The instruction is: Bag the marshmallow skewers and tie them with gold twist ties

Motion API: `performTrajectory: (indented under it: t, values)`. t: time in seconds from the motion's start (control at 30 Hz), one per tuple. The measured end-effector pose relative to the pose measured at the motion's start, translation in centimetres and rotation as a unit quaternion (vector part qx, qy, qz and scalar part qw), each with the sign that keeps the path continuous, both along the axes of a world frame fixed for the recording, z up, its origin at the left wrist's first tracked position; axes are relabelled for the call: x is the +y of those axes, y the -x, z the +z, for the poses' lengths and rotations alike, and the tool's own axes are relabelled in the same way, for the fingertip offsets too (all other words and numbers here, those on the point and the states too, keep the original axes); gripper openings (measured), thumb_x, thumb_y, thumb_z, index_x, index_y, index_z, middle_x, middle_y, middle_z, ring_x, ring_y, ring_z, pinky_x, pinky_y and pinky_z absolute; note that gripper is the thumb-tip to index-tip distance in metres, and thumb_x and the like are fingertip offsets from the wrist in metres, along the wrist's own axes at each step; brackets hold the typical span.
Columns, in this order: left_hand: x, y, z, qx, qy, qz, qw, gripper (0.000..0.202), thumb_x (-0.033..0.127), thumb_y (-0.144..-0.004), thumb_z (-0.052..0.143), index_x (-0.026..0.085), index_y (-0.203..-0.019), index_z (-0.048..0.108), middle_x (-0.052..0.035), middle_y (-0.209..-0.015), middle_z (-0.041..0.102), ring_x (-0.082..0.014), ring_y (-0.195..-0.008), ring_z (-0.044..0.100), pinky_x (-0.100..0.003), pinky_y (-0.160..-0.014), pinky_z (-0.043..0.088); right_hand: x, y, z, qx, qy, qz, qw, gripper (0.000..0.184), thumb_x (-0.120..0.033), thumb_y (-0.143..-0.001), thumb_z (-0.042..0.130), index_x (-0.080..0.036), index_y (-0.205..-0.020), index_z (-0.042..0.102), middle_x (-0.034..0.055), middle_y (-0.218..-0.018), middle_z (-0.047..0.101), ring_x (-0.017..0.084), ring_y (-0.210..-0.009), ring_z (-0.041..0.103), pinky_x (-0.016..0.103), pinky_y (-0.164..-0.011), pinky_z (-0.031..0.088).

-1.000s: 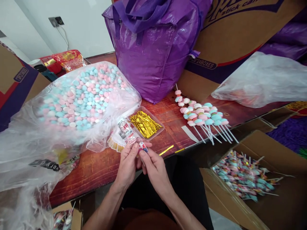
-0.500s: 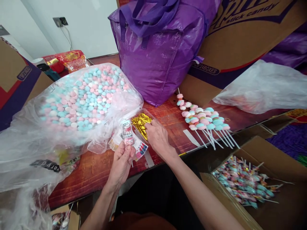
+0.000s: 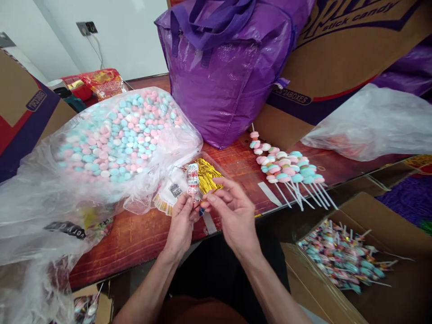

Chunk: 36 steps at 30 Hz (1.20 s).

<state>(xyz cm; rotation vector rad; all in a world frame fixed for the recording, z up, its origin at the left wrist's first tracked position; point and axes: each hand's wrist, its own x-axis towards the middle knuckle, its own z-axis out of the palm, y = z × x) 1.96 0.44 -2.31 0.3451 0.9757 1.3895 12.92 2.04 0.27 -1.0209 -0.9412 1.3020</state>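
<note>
My left hand (image 3: 182,222) is closed around the lower end of a wrapped candy skewer (image 3: 193,179), holding it upright above the table edge. My right hand (image 3: 232,209) is right beside it, thumb and forefinger pinched at the wrapper's neck, likely on a gold twist tie too thin to make out. Just behind the hands a clear tray of gold twist ties (image 3: 209,173) sits on the red-brown table (image 3: 135,234). A small stack of printed wrappers (image 3: 168,195) lies left of the tray.
A big clear bag of pink, blue and white candies (image 3: 114,135) fills the left. A purple tote (image 3: 226,76) stands behind. Several unwrapped candy skewers (image 3: 286,166) lie at right. A cardboard box of wrapped skewers (image 3: 340,256) sits lower right. Another plastic bag (image 3: 367,121) lies far right.
My right hand reached into the twist-tie tray and came back to the wrapped skewer. My left hand raised the skewer upright and kept hold of it.
</note>
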Motion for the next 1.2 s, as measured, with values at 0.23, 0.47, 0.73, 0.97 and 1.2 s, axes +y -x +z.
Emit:
performTrajectory:
  t: [0.23, 0.47, 0.73, 0.97, 1.2]
  values:
    - [-0.7, -1.6, 1.3, 0.014, -0.06, -0.037, 0.997, 0.028, 0.029, -0.077, 0.076, 0.022, -0.088, 0.052, 0.0073, -0.064, 0.05, -0.0053, -0.054, 0.039, -0.016, -0.052, 0.03, -3.1, 0.6, -2.2, -0.071, 0.008, -0.111, 0.991, 0.012, -0.03, -0.083, 0.071, -0.019, -0.08, 0.068, 0.0012, -0.074, 0.07, 0.014, -0.065, 0.063, 0.026, -0.062, 0.054]
    - [-1.2, -2.1, 1.2, 0.079, -0.1, -0.08, 0.989, 0.025, 0.031, -0.078, 0.078, 0.021, -0.091, 0.058, 0.0038, -0.077, 0.058, -0.0056, -0.059, 0.043, -0.017, -0.054, 0.034, -3.0, -1.2, -1.5, -0.093, 0.03, -0.06, 0.993, 0.017, -0.034, -0.082, 0.068, -0.019, -0.075, 0.065, -0.0018, -0.063, 0.063, 0.013, -0.055, 0.056, 0.024, -0.052, 0.047]
    - [-0.6, -1.1, 1.5, -0.079, -0.007, -0.203, 0.976, 0.031, 0.032, -0.076, 0.081, 0.015, -0.084, 0.057, 0.0089, -0.054, 0.038, -0.0012, -0.044, 0.015, -0.012, -0.04, 0.014, -3.5, -1.8, -1.7, 0.034, 0.05, 0.052, 0.997, 0.019, -0.037, -0.085, 0.066, -0.02, -0.081, 0.06, -0.0008, -0.071, 0.061, 0.013, -0.063, 0.054, 0.024, -0.06, 0.046]
    - [-0.9, 0.3, 2.3, -0.197, 0.06, -0.334, 0.92, 0.036, 0.031, -0.073, 0.084, 0.016, -0.083, 0.053, 0.0111, -0.053, 0.029, -0.0018, -0.044, 0.009, -0.01, -0.037, 0.007, -3.1, -4.0, 0.0, -0.145, -0.071, 0.109, 0.981, 0.016, -0.032, -0.093, 0.056, -0.02, -0.101, 0.063, 0.0062, -0.104, 0.065, 0.02, -0.096, 0.06, 0.033, -0.091, 0.048]
    - [-1.5, -2.0, 1.4, 0.086, -0.056, -0.165, 0.981, 0.029, 0.043, -0.084, 0.072, 0.017, -0.092, 0.064, 0.0043, -0.06, 0.052, -0.0043, -0.049, 0.038, -0.015, -0.047, 0.032, -3.1, -4.0, -1.9, -0.311, -0.081, 0.043, 0.946, 0.008, -0.026, -0.094, 0.047, -0.022, -0.091, 0.053, 0.0009, -0.078, 0.059, 0.017, -0.071, 0.055, 0.03, -0.071, 0.045]
